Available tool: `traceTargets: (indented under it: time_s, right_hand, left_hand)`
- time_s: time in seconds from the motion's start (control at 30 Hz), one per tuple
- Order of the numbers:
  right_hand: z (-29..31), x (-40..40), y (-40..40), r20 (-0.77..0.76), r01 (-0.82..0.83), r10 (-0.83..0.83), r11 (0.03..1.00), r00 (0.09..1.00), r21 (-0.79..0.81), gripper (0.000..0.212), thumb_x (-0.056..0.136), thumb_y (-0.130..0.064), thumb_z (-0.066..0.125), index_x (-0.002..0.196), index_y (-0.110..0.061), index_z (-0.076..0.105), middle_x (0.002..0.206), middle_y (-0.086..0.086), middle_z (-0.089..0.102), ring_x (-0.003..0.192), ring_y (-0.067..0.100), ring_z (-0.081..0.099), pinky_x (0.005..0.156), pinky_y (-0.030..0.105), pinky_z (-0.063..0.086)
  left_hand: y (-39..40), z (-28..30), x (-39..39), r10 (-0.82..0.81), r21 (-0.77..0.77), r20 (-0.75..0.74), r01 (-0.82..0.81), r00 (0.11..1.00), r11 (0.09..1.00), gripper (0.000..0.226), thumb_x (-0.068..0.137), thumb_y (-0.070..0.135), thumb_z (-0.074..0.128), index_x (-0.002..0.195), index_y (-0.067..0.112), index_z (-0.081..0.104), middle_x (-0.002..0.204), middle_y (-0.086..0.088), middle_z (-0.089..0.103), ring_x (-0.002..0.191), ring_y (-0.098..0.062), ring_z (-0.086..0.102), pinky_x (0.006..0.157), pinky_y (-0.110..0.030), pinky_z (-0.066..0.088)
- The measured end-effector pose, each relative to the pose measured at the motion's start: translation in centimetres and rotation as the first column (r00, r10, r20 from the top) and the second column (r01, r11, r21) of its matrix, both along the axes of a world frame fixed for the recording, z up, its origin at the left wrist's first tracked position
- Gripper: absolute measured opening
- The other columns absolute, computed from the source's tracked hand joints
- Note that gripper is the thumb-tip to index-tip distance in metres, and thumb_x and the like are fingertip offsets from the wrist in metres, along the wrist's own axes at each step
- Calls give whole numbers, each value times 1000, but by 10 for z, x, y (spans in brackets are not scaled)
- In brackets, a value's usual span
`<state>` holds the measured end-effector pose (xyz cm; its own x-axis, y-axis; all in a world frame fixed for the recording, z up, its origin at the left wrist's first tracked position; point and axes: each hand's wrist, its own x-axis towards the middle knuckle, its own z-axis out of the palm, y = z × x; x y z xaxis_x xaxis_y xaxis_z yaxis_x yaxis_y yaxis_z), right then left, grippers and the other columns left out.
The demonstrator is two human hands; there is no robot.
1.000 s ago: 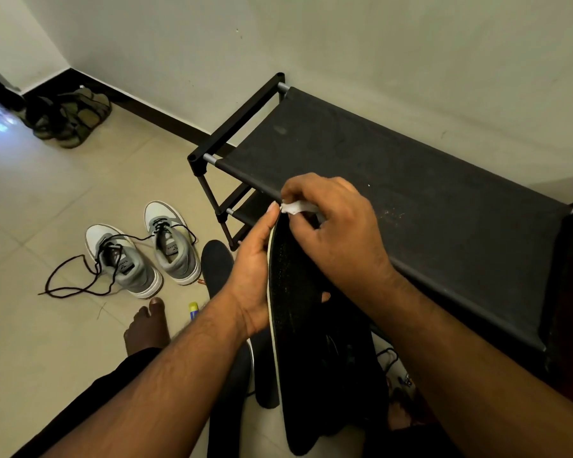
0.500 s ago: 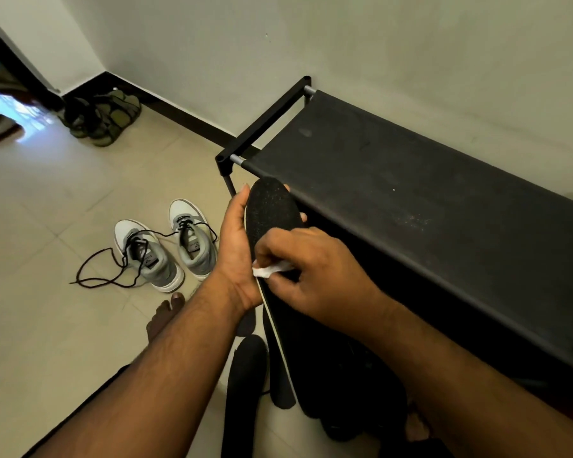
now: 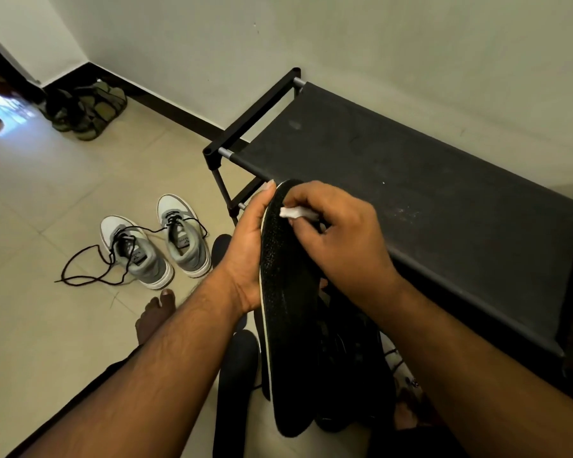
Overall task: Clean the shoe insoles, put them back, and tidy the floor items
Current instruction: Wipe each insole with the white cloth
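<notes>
A long black insole with a pale edge stands nearly upright in front of me. My left hand grips its left edge near the top. My right hand pinches a small white wipe and presses it on the insole's top end. A second black insole lies on the floor below my left forearm, and the tip of another shows behind my left hand. A pair of grey and white sneakers with loose dark laces stands on the tiles to the left.
A black fabric-topped shoe rack stands against the wall on the right. Olive sandals sit in the far left corner. My bare foot rests on the tiles near the sneakers. Dark shoes lie behind the held insole.
My right hand has moved the wipe from the insole's middle up to its top end. The view has shifted a little.
</notes>
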<state>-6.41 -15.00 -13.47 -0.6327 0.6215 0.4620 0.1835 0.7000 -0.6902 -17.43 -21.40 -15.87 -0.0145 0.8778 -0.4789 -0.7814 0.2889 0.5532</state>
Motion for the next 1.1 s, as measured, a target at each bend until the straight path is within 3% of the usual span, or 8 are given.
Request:
traceTargets:
  time_s: [0.1, 0.23, 0.37, 0.57, 0.67, 0.8, 0.9, 1.1]
  right_hand:
    - [-2, -5, -14, 34, -131, 129, 991, 991, 37, 17, 79, -1, 64, 94, -10, 68, 88, -2, 69, 82, 13, 63, 76, 40, 52]
    - [5, -2, -12, 89, -377, 398, 907, 913, -189, 13, 79, 0, 69, 90, -7, 69, 88, -2, 67, 84, 8, 62, 79, 34, 52]
    - [10, 4, 6, -41, -284, 285, 912, 958, -295, 13, 75, -3, 75, 85, -10, 71, 89, -1, 64, 82, 10, 62, 72, 24, 51]
    - [11, 5, 2, 116, -275, 399, 788, 909, -551, 22, 75, -2, 76, 89, -18, 71, 82, -10, 67, 71, 7, 61, 66, 17, 50]
    - [4, 3, 3, 162, -149, 261, 854, 952, -499, 21, 75, -6, 76, 87, -22, 70, 81, -12, 65, 71, -1, 59, 63, 12, 48]
    - [-3, 4, 12, 93, 45, 6, 845, 996, -534, 17, 79, -7, 74, 80, -22, 67, 76, -7, 64, 61, 3, 59, 52, 19, 49]
    - [-3, 1, 14, 34, 91, -89, 795, 996, -599, 15, 77, -5, 74, 75, -17, 66, 65, -4, 62, 57, 13, 56, 53, 26, 48]
    - [-1, 2, 11, 147, -14, 200, 634, 969, -773, 16, 77, 6, 71, 78, -8, 63, 67, 7, 61, 54, 13, 60, 51, 30, 52]
  left_hand:
    - [-2, 3, -7, 84, -16, 20, -83, 996, 996, 57, 87, 66, 48, 95, 15, 73, 87, -5, 69, 83, -19, 68, 78, -31, 55]
    - [-5, 3, -16, 143, -18, 6, -143, 990, 990, 61, 86, 67, 46, 89, 11, 70, 86, -8, 64, 81, -21, 65, 78, -32, 55]
    - [-5, 8, -19, 157, 68, 47, -160, 987, 985, 66, 90, 67, 39, 85, 10, 73, 84, -9, 68, 81, -23, 67, 78, -34, 55]
    - [-3, 4, -18, 217, 56, 38, -219, 975, 974, 69, 89, 70, 39, 86, 10, 72, 88, -10, 63, 84, -23, 63, 83, -36, 53]
    - [-3, 2, -10, 201, 55, 26, -202, 979, 978, 70, 89, 69, 38, 83, 10, 75, 86, -10, 68, 81, -23, 68, 78, -34, 55]
    - [-3, -4, -3, 88, 12, -20, -88, 996, 996, 75, 85, 77, 39, 101, 12, 73, 109, -14, 65, 101, -29, 60, 98, -48, 41]
    - [-1, -7, 2, 31, -19, -62, -33, 998, 999, 75, 85, 77, 38, 96, 12, 74, 95, -11, 66, 88, -26, 61, 82, -44, 47]
    - [-1, -7, -5, 195, 22, -36, -195, 980, 981, 69, 86, 71, 42, 97, 11, 73, 102, -15, 63, 99, -31, 60, 97, -47, 43]
